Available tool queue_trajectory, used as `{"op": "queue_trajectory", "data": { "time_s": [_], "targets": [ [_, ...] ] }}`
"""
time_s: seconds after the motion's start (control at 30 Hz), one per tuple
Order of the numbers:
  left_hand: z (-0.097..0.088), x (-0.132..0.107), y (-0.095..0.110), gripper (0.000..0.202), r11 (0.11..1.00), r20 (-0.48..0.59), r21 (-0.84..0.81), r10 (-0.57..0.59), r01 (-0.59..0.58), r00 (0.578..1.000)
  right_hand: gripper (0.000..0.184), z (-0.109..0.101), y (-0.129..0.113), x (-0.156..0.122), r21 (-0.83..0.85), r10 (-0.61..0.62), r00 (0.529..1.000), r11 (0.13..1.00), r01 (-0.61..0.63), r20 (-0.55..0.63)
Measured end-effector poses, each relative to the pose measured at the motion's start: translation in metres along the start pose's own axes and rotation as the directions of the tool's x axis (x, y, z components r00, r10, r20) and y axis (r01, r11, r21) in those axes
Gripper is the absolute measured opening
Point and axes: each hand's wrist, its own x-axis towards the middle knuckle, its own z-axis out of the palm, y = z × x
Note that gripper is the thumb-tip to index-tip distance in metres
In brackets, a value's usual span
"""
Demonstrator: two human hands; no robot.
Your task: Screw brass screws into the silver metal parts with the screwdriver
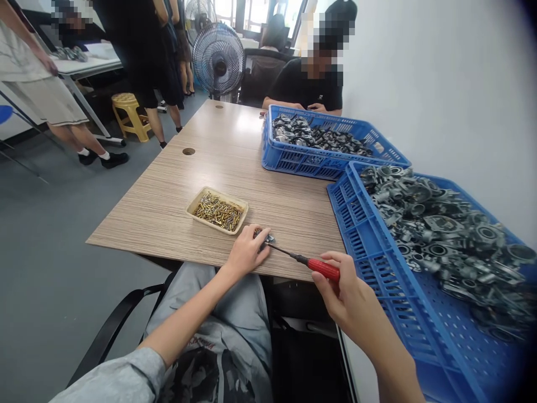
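Observation:
On the near edge of the wood-grain table point(168, 207), my left hand point(246, 251) is closed round a small grey metal part point(269, 238), mostly covered by the fingers. My right hand point(346, 285) grips the red handle of a screwdriver point(324, 268). Its dark shaft points left, and the tip meets the metal part beside my left fingers. Just beyond my left hand sits a cream plastic tray point(191, 207) holding many small brass-coloured pieces point(220, 211).
A blue crate point(377, 263) of grey metal castings point(444, 224) stands close at my right. Behind it, another blue crate point(302, 159) holds similar parts. Across the table sits a person in black point(306, 84). A fan point(218, 59) stands at the far end; people stand at left.

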Motion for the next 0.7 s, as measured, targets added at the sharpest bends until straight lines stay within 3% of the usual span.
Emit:
{"op": "queue_trajectory", "data": {
  "time_s": [0.07,0.23,0.4,0.53,0.7],
  "targets": [
    [0.0005,-0.0002,-0.0003,0.045,1.0,0.005,0.002,-0.004,0.004,1.0,0.032,-0.0003,-0.0002,-0.0001,0.074,-0.042,0.999,0.996,0.041,0.019],
    [0.0008,-0.0011,-0.001,0.045,1.0,-0.001,0.014,0.012,-0.012,1.0,0.038,0.0026,0.0023,0.0005,-0.154,0.069,0.995,0.985,-0.078,-0.066],
    [0.0008,-0.0017,-0.0013,0.046,1.0,-0.009,0.013,0.003,-0.003,1.0,0.029,0.0012,0.0011,0.0005,0.038,-0.037,0.999,0.999,0.036,0.015],
    [0.0006,-0.0014,-0.0012,0.046,1.0,-0.011,-0.006,0.005,-0.005,1.0,0.039,0.0018,0.0001,0.0003,-0.193,0.097,0.993,0.975,-0.109,-0.073],
    [-0.0007,-0.0006,0.0,0.044,1.0,-0.011,-0.001,0.004,-0.004,1.0,0.032,0.0025,-0.0022,0.0,-0.038,-0.031,0.999,0.999,0.031,-0.01]
  ]
}}
